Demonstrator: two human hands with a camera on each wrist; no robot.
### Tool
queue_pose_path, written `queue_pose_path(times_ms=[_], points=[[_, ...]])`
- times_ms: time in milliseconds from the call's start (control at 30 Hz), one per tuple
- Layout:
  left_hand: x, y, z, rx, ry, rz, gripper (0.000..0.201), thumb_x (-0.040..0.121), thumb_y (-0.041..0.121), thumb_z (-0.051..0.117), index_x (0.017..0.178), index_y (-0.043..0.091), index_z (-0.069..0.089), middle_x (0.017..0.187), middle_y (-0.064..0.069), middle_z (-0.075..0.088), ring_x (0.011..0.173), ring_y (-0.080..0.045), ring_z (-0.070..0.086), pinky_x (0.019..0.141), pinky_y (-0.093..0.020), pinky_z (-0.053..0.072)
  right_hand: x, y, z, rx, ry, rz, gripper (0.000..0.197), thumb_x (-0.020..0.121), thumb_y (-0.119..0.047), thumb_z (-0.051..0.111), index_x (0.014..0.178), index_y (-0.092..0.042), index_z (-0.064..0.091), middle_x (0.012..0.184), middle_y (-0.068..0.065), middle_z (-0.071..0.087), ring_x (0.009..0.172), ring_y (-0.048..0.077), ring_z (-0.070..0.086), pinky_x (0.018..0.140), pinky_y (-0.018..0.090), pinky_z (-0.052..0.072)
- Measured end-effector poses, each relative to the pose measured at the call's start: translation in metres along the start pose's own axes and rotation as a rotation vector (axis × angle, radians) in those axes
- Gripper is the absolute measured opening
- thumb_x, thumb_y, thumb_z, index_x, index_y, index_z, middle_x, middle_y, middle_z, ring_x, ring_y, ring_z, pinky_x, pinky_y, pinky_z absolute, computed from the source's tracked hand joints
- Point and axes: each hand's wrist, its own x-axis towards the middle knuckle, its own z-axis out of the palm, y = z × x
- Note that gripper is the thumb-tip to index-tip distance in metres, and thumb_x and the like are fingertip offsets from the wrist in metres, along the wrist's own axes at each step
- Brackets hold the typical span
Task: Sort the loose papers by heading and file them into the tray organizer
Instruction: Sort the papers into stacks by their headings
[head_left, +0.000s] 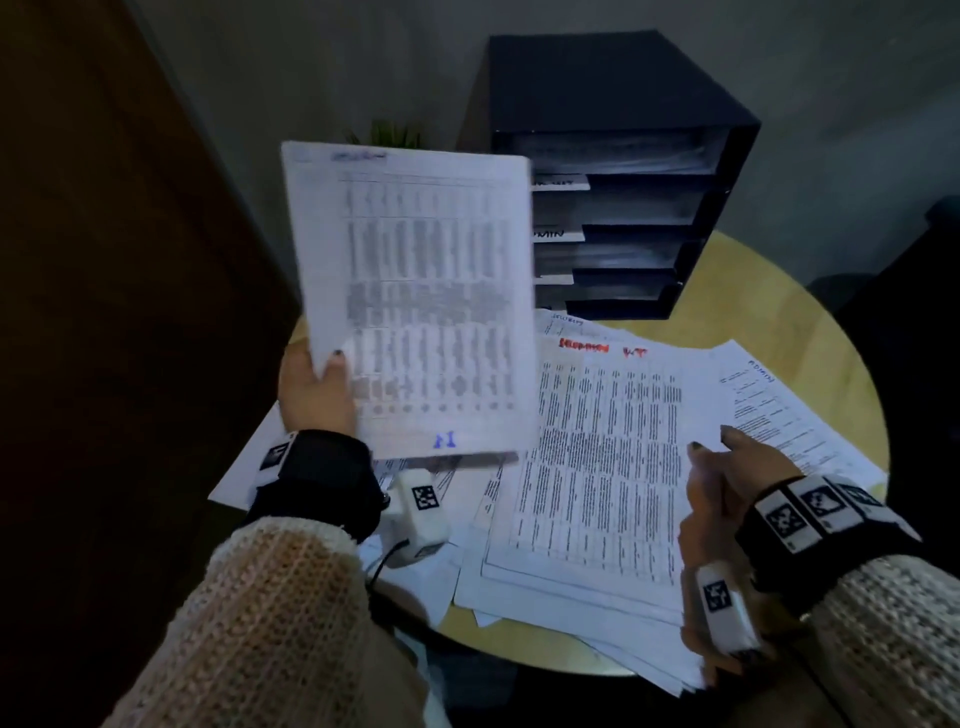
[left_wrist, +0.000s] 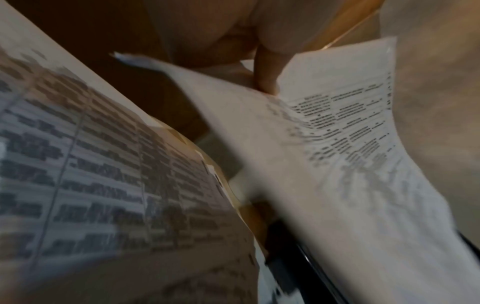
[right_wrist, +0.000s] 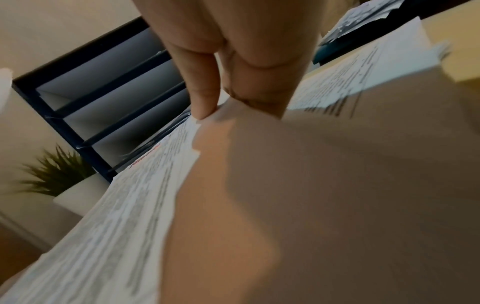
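Note:
My left hand (head_left: 317, 387) grips a printed sheet (head_left: 415, 296) by its lower left edge and holds it upright above the table, its blue heading at the top. The same sheet (left_wrist: 337, 144) curves past my fingers in the left wrist view. A heap of loose papers (head_left: 597, 457) covers the round table, the top one with a red heading. My right hand (head_left: 727, 467) pinches the right edge of that pile (right_wrist: 161, 195) between thumb and fingers. The black tray organizer (head_left: 623, 171) stands at the back with several labelled shelves holding papers.
The round wooden table (head_left: 779, 312) shows bare at its right and back edge. A small green plant (head_left: 395, 132) in a white pot (right_wrist: 78, 193) sits left of the organizer. A dark wall or door fills the left side.

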Motion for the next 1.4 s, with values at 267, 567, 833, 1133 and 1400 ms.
queue_pose_path(times_ms=[267, 567, 833, 1133, 1400], points=[[-0.061, 0.000, 0.057, 0.187, -0.514, -0.038, 0.029, 0.097, 0.017, 0.050, 0.125, 0.013, 0.057, 0.120, -0.006, 0.064, 0.096, -0.021, 0.058, 0.075, -0.022, 0.036, -0.018, -0.009, 0.003, 0.662, -0.078, -0.067, 0.023, 0.097, -0.013, 0.047, 0.116, -0.022, 0.055, 0.041, -0.008, 0.057, 0.026, 0.004, 0.042, 0.035, 0.010, 0.036], [-0.083, -0.007, 0.074, 0.221, -0.757, -0.190, 0.032, 0.095, 0.029, 0.053, 0.122, 0.015, 0.062, 0.118, -0.005, 0.065, 0.102, -0.025, 0.060, 0.083, -0.026, 0.044, -0.035, -0.017, 0.006, 0.874, -0.258, -0.112, 0.048, 0.087, 0.008, 0.041, 0.116, -0.022, 0.064, 0.090, 0.016, 0.074, 0.079, 0.036, 0.068, 0.069, 0.050, 0.057], [-0.086, -0.007, 0.078, 0.092, -0.805, -0.196, 0.038, 0.086, 0.039, 0.064, 0.121, 0.027, 0.053, 0.109, 0.009, 0.057, 0.100, -0.015, 0.057, 0.092, -0.034, 0.046, -0.041, -0.019, 0.007, 0.976, -0.412, -0.213, 0.054, 0.081, 0.003, 0.052, 0.126, -0.025, 0.058, 0.127, 0.022, 0.058, 0.116, 0.048, 0.053, 0.092, 0.073, 0.035], [-0.080, -0.004, 0.081, -0.143, -0.870, -0.257, 0.018, 0.086, 0.019, 0.067, 0.102, 0.026, 0.065, 0.105, 0.004, 0.068, 0.104, -0.017, 0.063, 0.088, -0.023, 0.048, -0.033, -0.011, -0.002, 0.679, -0.198, -0.197, 0.055, 0.096, -0.004, 0.044, 0.057, -0.035, 0.068, 0.047, -0.025, 0.061, 0.045, -0.009, 0.060, 0.042, 0.010, 0.048], [-0.078, -0.010, 0.085, 0.077, -0.636, -0.148, 0.041, 0.099, 0.031, 0.046, 0.134, 0.012, 0.050, 0.136, -0.003, 0.054, 0.126, -0.024, 0.049, 0.106, -0.035, 0.038, -0.021, -0.019, 0.005, 0.823, -0.239, -0.026, 0.064, 0.089, -0.066, 0.029, 0.098, -0.015, 0.066, 0.095, 0.010, 0.073, 0.084, 0.028, 0.065, 0.074, 0.037, 0.048]])
